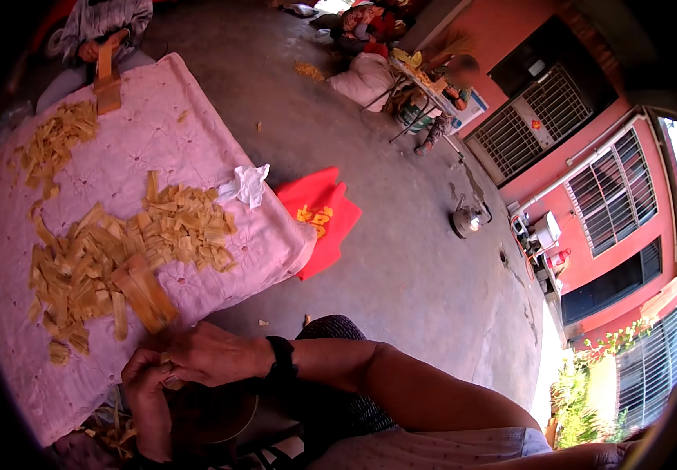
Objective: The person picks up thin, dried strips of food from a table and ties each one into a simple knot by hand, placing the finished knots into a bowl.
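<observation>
My right hand (212,352), with a dark band on its wrist, meets my left hand (147,382) just off the near edge of a table with a pink quilted cover (197,294). Between their fingertips they pinch a small pale yellow piece (171,382), mostly hidden. A flat wooden board (144,294) lies at the table edge just beyond my hands, its near end close to my right fingers. Many short, flat yellowish strips (86,270) are heaped to its left, and another heap (188,226) lies beyond it. My left forearm drops towards the bottom edge.
A co-worker's hands (100,47) hold a similar board (106,91) at the table's far end, beside another strip heap (62,141). Crumpled white tissue (247,185) and a red bag (327,217) are at the right corner. A kettle (468,217) stands on the floor; people sit farther off.
</observation>
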Available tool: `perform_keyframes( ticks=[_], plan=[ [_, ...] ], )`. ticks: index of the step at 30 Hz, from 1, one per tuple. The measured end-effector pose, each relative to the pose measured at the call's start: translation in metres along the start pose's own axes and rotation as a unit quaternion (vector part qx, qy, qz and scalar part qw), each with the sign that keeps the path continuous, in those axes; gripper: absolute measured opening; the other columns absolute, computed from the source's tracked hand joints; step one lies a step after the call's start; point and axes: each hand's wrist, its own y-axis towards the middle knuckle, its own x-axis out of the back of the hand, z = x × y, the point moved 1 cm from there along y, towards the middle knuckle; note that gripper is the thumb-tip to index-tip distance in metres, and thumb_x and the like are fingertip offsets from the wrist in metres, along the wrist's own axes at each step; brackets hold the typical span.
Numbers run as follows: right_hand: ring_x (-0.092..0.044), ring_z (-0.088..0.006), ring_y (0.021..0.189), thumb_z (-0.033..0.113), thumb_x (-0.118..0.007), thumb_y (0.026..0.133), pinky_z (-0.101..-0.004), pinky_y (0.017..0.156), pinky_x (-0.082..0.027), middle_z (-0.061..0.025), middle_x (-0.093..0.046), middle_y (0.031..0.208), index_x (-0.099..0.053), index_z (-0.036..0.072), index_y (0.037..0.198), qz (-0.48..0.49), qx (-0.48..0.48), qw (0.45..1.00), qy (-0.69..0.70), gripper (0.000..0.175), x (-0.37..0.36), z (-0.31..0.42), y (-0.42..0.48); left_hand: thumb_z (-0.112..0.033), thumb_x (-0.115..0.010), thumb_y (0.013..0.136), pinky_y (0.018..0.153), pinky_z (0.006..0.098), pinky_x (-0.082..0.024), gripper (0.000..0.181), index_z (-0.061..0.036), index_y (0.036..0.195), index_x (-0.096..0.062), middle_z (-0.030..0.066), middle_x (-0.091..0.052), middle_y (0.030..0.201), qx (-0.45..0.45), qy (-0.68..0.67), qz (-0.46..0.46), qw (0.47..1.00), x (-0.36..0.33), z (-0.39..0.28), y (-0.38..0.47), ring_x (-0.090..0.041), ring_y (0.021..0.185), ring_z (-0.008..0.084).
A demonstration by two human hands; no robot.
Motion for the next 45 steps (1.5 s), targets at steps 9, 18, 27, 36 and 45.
perform_keyframes(
  ticks=[9, 18, 27, 36, 45],
  plan=[
    [-0.031, -0.0034, 0.05, 0.014, -0.049, 0.093, -0.0224, 0.044, -0.023, 0.006, -0.035, 0.055, -0.044, 0.004, 0.063, -0.004, -0.199, 0.889, 0.412, 0.032, 0.038, -0.011, 0.001, -0.021, -0.05, 0.073, 0.045, 0.0193, -0.021, 0.022, -0.0036, 0.06, -0.046, -0.0003, -0.041, 0.054, -0.037, 0.08, -0.02, 0.996, 0.0, -0.025, -0.015, -0.031, 0.048, 0.0049],
    [-0.057, -0.0087, 0.063, 0.009, -0.061, 0.086, -0.0205, 0.056, -0.044, -0.003, -0.057, 0.074, -0.052, 0.001, 0.1, 0.022, -0.194, 0.88, 0.433, 0.018, 0.02, -0.017, 0.007, -0.019, -0.05, 0.079, 0.044, 0.0212, -0.016, 0.021, -0.0076, 0.062, -0.042, -0.0054, -0.031, 0.052, 0.044, -0.039, 0.017, 0.998, 0.015, -0.027, -0.009, -0.024, 0.045, 0.0035],
    [-0.057, -0.0066, 0.063, -0.001, -0.064, 0.081, -0.0179, 0.049, -0.044, -0.0059, -0.063, 0.082, -0.055, 0.0, 0.099, 0.039, -0.232, 0.88, 0.413, 0.02, 0.012, -0.013, 0.006, -0.014, -0.051, 0.088, 0.062, 0.0184, -0.032, 0.016, 0.0003, 0.084, -0.058, -0.002, -0.051, 0.071, -0.029, 0.09, -0.009, 0.996, -0.008, -0.02, -0.02, -0.042, 0.067, 0.0046],
    [-0.057, -0.0064, 0.07, 0.001, -0.067, 0.079, -0.0181, 0.055, -0.046, -0.0045, -0.061, 0.085, -0.057, 0.0, 0.097, 0.081, -0.2, 0.882, 0.419, 0.021, 0.015, -0.021, 0.01, -0.024, -0.056, 0.086, 0.049, 0.0178, -0.023, 0.024, -0.0042, 0.073, -0.057, -0.0054, -0.045, 0.06, 0.058, 0.077, 0.038, 0.995, 0.002, -0.018, -0.017, -0.032, 0.053, 0.0008],
    [-0.058, -0.007, 0.076, 0.001, -0.072, 0.071, -0.0211, 0.064, -0.046, -0.001, -0.061, 0.083, -0.061, 0.005, 0.09, 0.033, -0.084, 0.966, 0.243, 0.022, 0.008, -0.025, 0.007, -0.021, -0.057, 0.085, 0.047, 0.0178, -0.019, 0.02, -0.0044, 0.074, -0.058, -0.0065, -0.044, 0.058, 0.076, 0.12, 0.033, 0.989, 0.021, -0.016, -0.012, -0.029, 0.05, -0.0001]
  ],
)
